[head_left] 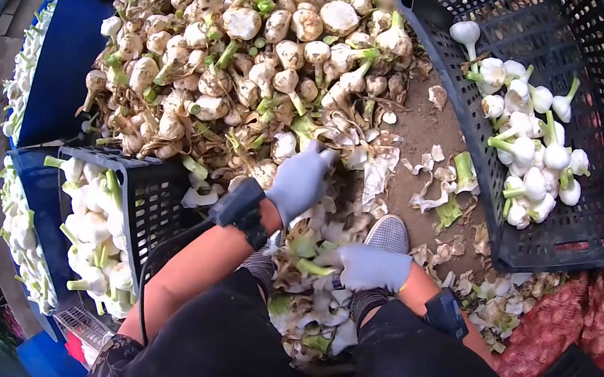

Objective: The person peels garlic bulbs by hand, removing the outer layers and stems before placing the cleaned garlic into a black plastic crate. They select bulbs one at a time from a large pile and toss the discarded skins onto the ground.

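My left hand (302,181), in a pale grey glove, reaches to the near edge of a heap of soil-stained garlic bulbs (216,84). Its fingers stretch toward loose husks and a green stalk, with no bulb showing in them. My right hand (374,269), gloved alike, is closed low between my knees. A small dark piece shows at its fingers, and I cannot tell what it is. Just left of those fingers is a cut green garlic stalk (313,268), over a litter of peeled skins (321,314).
A black crate (498,247) with peeled white garlic (531,185) stands at right. Another black crate (159,193), filled with white garlic (94,227), is at left. Beyond it are blue containers (60,71) of garlic. Red mesh sacks (548,330) lie at lower right. My shoe (389,234) is among the skins.
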Motion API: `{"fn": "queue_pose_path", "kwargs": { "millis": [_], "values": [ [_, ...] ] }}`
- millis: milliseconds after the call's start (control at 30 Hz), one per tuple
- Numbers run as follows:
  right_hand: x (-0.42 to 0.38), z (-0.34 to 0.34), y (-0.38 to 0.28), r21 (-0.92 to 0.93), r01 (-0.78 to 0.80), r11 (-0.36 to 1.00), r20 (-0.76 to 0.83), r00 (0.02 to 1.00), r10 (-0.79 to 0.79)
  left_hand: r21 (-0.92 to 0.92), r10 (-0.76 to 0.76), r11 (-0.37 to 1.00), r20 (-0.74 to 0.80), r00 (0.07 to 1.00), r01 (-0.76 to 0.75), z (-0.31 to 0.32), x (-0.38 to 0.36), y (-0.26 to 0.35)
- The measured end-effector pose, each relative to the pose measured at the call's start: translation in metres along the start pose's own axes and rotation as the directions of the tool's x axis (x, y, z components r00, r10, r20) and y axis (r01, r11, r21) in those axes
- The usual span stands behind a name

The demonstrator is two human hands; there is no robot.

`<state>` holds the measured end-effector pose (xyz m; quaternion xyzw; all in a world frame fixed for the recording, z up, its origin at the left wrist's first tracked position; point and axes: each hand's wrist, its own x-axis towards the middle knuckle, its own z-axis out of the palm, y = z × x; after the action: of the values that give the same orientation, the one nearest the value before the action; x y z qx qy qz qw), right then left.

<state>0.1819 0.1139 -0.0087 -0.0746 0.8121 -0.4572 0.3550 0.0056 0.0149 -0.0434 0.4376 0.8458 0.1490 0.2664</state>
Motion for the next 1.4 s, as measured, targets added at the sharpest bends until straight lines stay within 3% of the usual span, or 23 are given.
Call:
{"fn": "queue_pose_path", "kwargs": {
  "millis": [67, 100, 133, 200, 233, 300, 333, 367, 467, 533, 567, 667, 833, 900, 1000, 1033, 1067, 1133, 1167, 1200, 1267, 1333, 1400],
  "values": [
    [-0.016, -0.022, -0.006, 0.562, 0.112, 0.820, -0.147, 0.989, -0.035, -0.286, -0.011, 0.958, -0.082, 0.997, -0.013, -0.002, 0.009, -0.014],
    [-0.019, -0.020, 0.002, 0.568, 0.142, 0.811, -0.367, 0.926, 0.094, -0.325, 0.049, 0.943, -0.094, 0.994, -0.077, -0.006, 0.008, -0.019],
    [-0.018, -0.024, 0.005, 0.570, 0.152, 0.808, -0.379, 0.920, 0.095, -0.315, 0.060, 0.945, -0.090, 0.994, -0.086, -0.023, 0.005, -0.013],
    [-0.019, -0.034, 0.012, 0.858, 0.274, 0.435, -0.496, 0.665, 0.558, -0.868, -0.032, 0.461, 0.193, 0.981, 0.186, -0.053, -0.010, 0.004],
    [-0.023, -0.041, 0.009, 0.859, 0.279, 0.430, -0.498, 0.656, 0.568, -0.957, 0.001, 0.204, 0.211, 0.977, 0.207, -0.058, -0.015, 0.009],
    [-0.029, -0.052, -0.003, 0.947, 0.281, 0.154, -0.321, 0.832, 0.453, -0.956, 0.088, 0.224, 0.214, 0.973, 0.190, -0.062, -0.018, 0.025],
    [-0.025, -0.051, -0.001, 0.947, 0.278, 0.160, -0.320, 0.833, 0.451, -0.933, 0.110, 0.312, 0.222, 0.969, 0.178, -0.059, -0.017, 0.033],
    [-0.019, -0.048, 0.003, 0.927, 0.332, 0.175, -0.375, 0.797, 0.474, -0.967, 0.140, 0.215, 0.167, 0.976, 0.135, -0.048, -0.018, 0.035],
    [-0.012, -0.050, -0.007, 0.896, 0.322, 0.306, -0.443, 0.712, 0.545, -0.892, 0.164, 0.443, -0.016, 0.986, -0.088, -0.048, -0.019, 0.043],
    [-0.008, -0.052, -0.018, 0.800, 0.484, 0.356, -0.599, 0.598, 0.533, -0.784, 0.177, 0.596, -0.079, 0.981, -0.171, -0.058, -0.016, 0.047],
    [-0.016, -0.056, -0.021, 0.836, 0.468, 0.287, -0.544, 0.630, 0.554, -0.651, 0.199, 0.719, -0.141, 0.970, -0.242, -0.059, -0.015, 0.050],
    [-0.013, -0.060, -0.016, 0.851, 0.430, 0.300, -0.521, 0.627, 0.580, -0.632, 0.178, 0.726, -0.206, 0.962, -0.270, -0.050, -0.015, 0.051],
    [-0.014, -0.066, -0.030, 0.893, 0.314, 0.321, -0.449, 0.651, 0.612, -0.853, 0.058, 0.521, -0.001, 0.998, -0.031, -0.050, -0.020, 0.043],
    [-0.016, -0.066, -0.030, 0.879, 0.368, 0.302, -0.476, 0.701, 0.531, -0.942, -0.012, 0.227, 0.250, 0.968, 0.246, -0.059, -0.024, 0.041],
    [-0.018, -0.065, -0.027, 0.874, 0.387, 0.295, -0.485, 0.742, 0.463, -0.994, 0.056, 0.070, 0.083, 0.995, 0.079, -0.056, -0.023, 0.043],
    [-0.022, -0.068, -0.029, 0.871, 0.350, 0.345, -0.483, 0.739, 0.470, -0.966, 0.061, 0.255, -0.036, 0.997, -0.051, -0.058, -0.021, 0.044],
    [-0.020, -0.067, -0.028, 0.872, 0.349, 0.344, -0.482, 0.737, 0.474, -0.966, 0.063, 0.252, -0.033, 0.997, -0.048, -0.060, -0.022, 0.047],
    [-0.012, -0.063, -0.023, 0.885, 0.321, 0.338, -0.464, 0.672, 0.577, -0.625, 0.148, 0.758, -0.116, 0.982, -0.188, -0.064, -0.023, 0.050],
    [-0.006, -0.059, -0.016, 0.876, 0.330, 0.351, -0.481, 0.645, 0.594, -0.494, 0.238, 0.810, -0.213, 0.948, -0.315, -0.059, -0.022, 0.045],
    [-0.003, -0.057, -0.013, 0.876, 0.331, 0.349, -0.481, 0.645, 0.595, -0.494, 0.239, 0.811, -0.212, 0.948, -0.314, -0.059, -0.022, 0.045],
    [0.001, -0.053, -0.009, 0.670, 0.069, 0.739, -0.651, 0.532, 0.541, -0.343, 0.314, 0.847, -0.294, 0.903, -0.407, -0.061, -0.025, 0.048],
    [0.007, -0.048, -0.004, 0.610, -0.053, 0.791, -0.667, 0.504, 0.549, -0.352, 0.287, 0.859, -0.272, 0.918, -0.373, -0.061, -0.025, 0.047],
    [0.006, -0.050, -0.010, 0.540, -0.176, 0.823, -0.683, 0.479, 0.551, -0.772, 0.077, 0.625, -0.084, 0.994, -0.114, -0.057, -0.025, 0.040]
  ]
}}
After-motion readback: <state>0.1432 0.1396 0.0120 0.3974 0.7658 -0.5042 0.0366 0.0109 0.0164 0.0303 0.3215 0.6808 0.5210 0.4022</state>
